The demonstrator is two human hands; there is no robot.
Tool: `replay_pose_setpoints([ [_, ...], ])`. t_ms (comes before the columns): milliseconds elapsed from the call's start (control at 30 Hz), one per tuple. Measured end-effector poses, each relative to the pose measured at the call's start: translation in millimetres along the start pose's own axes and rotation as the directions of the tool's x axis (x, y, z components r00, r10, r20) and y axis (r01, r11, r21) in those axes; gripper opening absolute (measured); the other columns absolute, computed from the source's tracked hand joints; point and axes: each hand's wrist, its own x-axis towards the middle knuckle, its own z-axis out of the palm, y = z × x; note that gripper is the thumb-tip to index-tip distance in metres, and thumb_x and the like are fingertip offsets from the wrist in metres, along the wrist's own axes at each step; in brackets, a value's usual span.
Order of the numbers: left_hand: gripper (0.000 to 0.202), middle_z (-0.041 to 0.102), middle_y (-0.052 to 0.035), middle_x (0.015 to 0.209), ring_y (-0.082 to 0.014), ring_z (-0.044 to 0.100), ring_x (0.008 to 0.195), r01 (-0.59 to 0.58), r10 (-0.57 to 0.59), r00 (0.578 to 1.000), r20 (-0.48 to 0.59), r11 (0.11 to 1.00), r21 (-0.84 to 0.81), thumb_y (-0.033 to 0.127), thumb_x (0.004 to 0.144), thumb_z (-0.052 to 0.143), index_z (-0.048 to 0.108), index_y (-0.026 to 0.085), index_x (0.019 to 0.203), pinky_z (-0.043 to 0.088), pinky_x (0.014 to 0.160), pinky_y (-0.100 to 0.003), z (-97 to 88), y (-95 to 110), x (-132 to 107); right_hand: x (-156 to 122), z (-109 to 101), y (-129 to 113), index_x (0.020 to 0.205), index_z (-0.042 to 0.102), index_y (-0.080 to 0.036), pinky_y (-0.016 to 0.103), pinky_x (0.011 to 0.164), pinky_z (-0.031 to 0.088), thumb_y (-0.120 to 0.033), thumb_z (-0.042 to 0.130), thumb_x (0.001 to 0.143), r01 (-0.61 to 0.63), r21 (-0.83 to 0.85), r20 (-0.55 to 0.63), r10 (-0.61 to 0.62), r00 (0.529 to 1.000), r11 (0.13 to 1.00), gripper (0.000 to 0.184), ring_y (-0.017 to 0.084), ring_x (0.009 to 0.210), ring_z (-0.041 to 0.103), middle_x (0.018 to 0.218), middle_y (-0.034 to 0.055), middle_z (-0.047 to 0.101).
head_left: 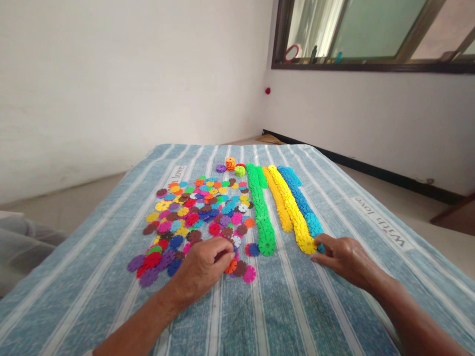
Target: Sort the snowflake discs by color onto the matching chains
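Observation:
A mixed pile of plastic snowflake discs (193, 217) in many colours lies left of centre on the striped cloth. My left hand (208, 259) is over the pile's near right edge with its fingers closed; whatever they pinch is hidden. Overlapping discs form long rows: a green row (261, 212), a bright yellow row (289, 202), a darker yellow row (276, 198) and a blue row (302, 202). At the near end of the blue row, beside the last yellow disc, my right hand (339, 254) has thumb and fingers around a blue disc (321, 248).
An orange stack of discs (230, 164), a purple disc (221, 168) and a lime stack (240, 171) stand at the far side. The striped cloth (371, 247) covers the table. Walls and a window (371, 29) lie beyond; translucent plastic (25, 242) shows at the left.

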Motion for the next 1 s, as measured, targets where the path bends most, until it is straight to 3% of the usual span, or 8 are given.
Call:
replay_pose_setpoints([
  [533,0.018,0.063,0.0006,0.065,-0.0107,0.056,0.064,-0.038,0.037,0.999,0.011,0.999,0.024,0.021,0.079,0.049,0.06,0.018,0.066,0.04,0.06,-0.02,0.9,-1,-1,0,0,-4,0.094,0.063,-0.02,0.026,0.055,0.032,-0.042,0.053,0.088,-0.048,0.034,0.056,0.046,0.997,0.998,0.025,0.016,0.055,0.057,0.064,-0.0001,0.063],
  [800,0.017,0.061,0.0003,0.063,-0.0103,0.055,0.062,-0.03,0.03,0.999,-0.013,0.999,-0.013,0.018,0.079,0.05,0.059,0.017,0.064,0.04,0.06,-0.021,4.1,2,-6,-4,19,12,0.083,0.062,-0.024,0.027,0.048,0.031,-0.047,0.053,0.084,0.005,0.097,0.001,-0.005,1.0,0.995,0.025,0.016,0.044,0.055,0.054,-0.0008,0.061],
  [900,0.017,0.062,0.0003,0.064,-0.0102,0.056,0.063,-0.026,0.025,0.999,-0.047,0.999,-0.02,0.016,0.079,0.05,0.06,0.017,0.065,0.04,0.061,-0.021,-3.5,3,-5,-5,24,10,0.079,0.062,-0.026,0.026,0.046,0.034,-0.048,0.055,0.083,0.051,0.177,-0.035,-0.045,0.998,0.983,0.024,0.016,0.043,0.057,0.053,-0.0017,0.061],
  [1000,0.016,0.064,0.0003,0.065,-0.0104,0.056,0.063,0.037,-0.036,0.991,-0.128,0.999,0.01,0.019,0.078,0.051,0.061,0.017,0.066,0.041,0.062,-0.021,-21.8,-2,-1,-6,25,-7,0.075,0.062,-0.027,0.024,0.044,0.037,-0.046,0.054,0.087,0.177,0.236,-0.068,-0.166,0.984,0.955,0.023,0.015,0.043,0.06,0.053,-0.0031,0.062],
])
